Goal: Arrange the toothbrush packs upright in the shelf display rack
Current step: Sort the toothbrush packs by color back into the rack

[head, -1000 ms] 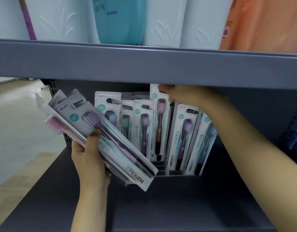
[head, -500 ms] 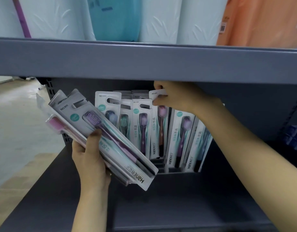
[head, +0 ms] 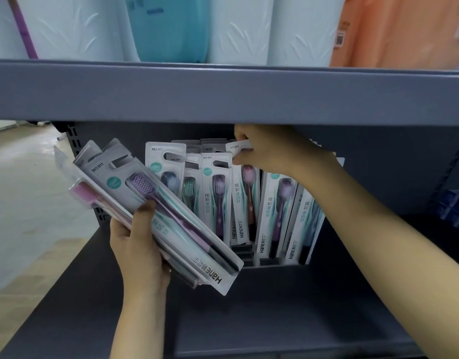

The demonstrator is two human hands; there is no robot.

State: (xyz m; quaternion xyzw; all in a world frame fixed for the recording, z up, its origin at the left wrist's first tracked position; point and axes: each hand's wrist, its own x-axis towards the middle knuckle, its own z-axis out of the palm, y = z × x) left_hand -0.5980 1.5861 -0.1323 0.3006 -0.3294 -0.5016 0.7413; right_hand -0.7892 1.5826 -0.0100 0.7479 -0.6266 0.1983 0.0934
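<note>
Open bare shelf floor in front of display rack, low upper shelf edge close above rack's standing packs, fanned held packs blocking rack's left front, forearm crossing right of rack.

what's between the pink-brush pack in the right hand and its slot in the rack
Nothing visible. The right hand pinches the top of the pink-brush pack, which already stands between neighbouring packs in the rack; its foot is hidden.
</note>
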